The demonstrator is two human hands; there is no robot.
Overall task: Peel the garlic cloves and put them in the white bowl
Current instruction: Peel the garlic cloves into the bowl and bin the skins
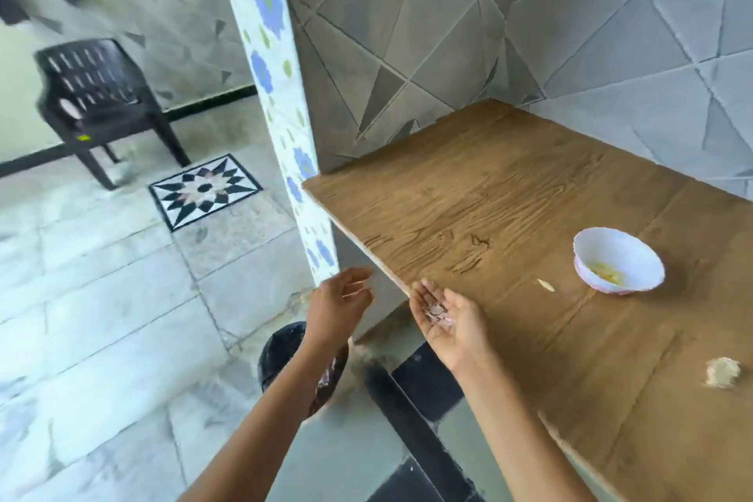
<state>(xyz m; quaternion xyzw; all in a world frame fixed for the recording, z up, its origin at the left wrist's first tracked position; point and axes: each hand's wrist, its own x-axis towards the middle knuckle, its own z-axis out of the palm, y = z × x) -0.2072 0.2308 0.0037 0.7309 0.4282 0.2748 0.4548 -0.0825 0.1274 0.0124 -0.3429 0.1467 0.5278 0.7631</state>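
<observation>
Left grip (pixel 336 312): released, fingers loose, above the bin (pixel 281 346).
Right grip (pixel 448 324): palm up, fingers relaxed, carrying peels (pixel 436 314) at the bench (pixel 489 196) edge.
Bowl (pixel 627 253): on the bench, peeled cloves (pixel 605 273) inside.
Loose clove (pixel 546 285): on the bench, near the bowl.

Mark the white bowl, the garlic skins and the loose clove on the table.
white bowl (pixel 611 251): head view, bare inner wall.
garlic skins (pixel 437 313): head view, middle of pile in right hand (pixel 452 328).
loose clove (pixel 546 284): head view, its middle.
</observation>
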